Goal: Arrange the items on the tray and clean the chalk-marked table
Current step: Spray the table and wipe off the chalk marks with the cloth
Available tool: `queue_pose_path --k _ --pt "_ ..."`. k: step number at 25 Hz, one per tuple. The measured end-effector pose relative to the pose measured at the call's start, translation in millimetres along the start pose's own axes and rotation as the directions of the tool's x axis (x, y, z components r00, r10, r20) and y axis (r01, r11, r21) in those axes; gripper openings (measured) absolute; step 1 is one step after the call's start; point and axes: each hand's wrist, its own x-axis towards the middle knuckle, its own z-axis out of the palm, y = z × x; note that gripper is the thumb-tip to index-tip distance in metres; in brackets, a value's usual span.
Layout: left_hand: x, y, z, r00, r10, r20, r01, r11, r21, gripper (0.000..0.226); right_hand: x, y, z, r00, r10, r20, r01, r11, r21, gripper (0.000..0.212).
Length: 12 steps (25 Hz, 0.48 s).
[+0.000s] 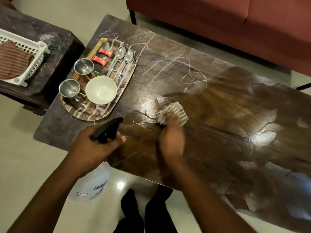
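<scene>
The dark wooden table (227,101) carries white chalk scribbles (168,63) on its far left half; the near and right part looks wet and darker. My right hand (171,140) presses a checked cloth (173,113) onto the table, blurred by motion. My left hand (99,147) grips the black trigger head of a clear spray bottle (92,184) held over the table's front edge. The patterned tray (99,113) at the left end holds two steel cups (83,66), a white bowl (101,89), two spoons (124,59) and two red sachets (102,56).
A side table (55,41) at the left carries a white plastic basket (32,58) with a striped cloth inside. A red sofa (235,22) runs along the far side. My dark-trousered legs (143,214) stand on the pale tiled floor by the table's front edge.
</scene>
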Motion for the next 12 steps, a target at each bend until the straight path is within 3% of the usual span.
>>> queue_pose_path --k 3,5,7,9,11,12 --pt "-2 -2 7 1.000 0.011 0.011 -0.012 0.999 0.035 0.012 -120 -52 57 0.918 -0.372 0.141 0.376 0.927 -0.001 0.070" --pt "-4 -4 10 1.000 0.017 0.018 -0.018 0.999 0.036 0.013 -174 -57 68 0.814 -0.555 0.172 0.551 0.831 0.075 0.053" --pt "-9 -5 12 0.998 0.037 0.051 -0.040 0.998 0.048 0.012 -177 -26 47 0.844 -0.496 0.204 0.482 0.868 0.118 0.051" --pt "-14 -9 15 0.995 0.047 0.083 -0.054 0.995 0.081 0.012 -159 26 16 0.938 -0.326 0.114 0.330 0.944 -0.011 0.069" --pt "-20 -13 22 0.994 0.051 0.101 -0.059 0.995 0.082 0.012 -137 102 -33 1.000 0.013 -0.024 -0.013 1.000 -0.026 0.068" --pt "-22 -15 26 0.993 0.049 0.105 -0.057 0.995 0.076 0.012 -131 135 -58 0.973 0.212 -0.095 -0.210 0.977 0.029 0.065"
